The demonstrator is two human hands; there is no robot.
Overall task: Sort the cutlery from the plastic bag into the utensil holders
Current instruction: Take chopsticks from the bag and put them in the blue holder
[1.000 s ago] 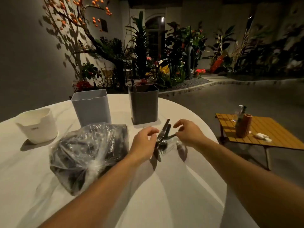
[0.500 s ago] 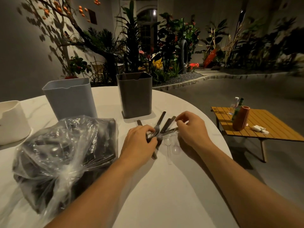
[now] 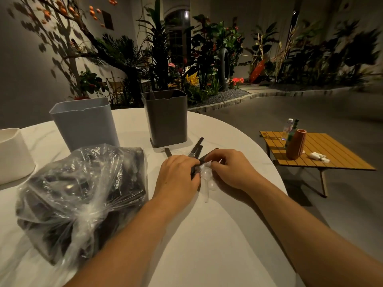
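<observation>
Both hands work one small pile beside the dark holder (image 3: 165, 119): the left hand (image 3: 178, 175) curls over dark cutlery (image 3: 195, 149), the right hand (image 3: 229, 168) pinches clear spoons (image 3: 207, 177) (slippery, nearly invisible), which could skid off the table (image 3: 196, 235) unsorted.

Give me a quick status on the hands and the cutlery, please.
Both hands, left and right, pinching the loose cutlery on the table. Plastic bag still full. Dark holder just beyond, path unobstructed.
</observation>
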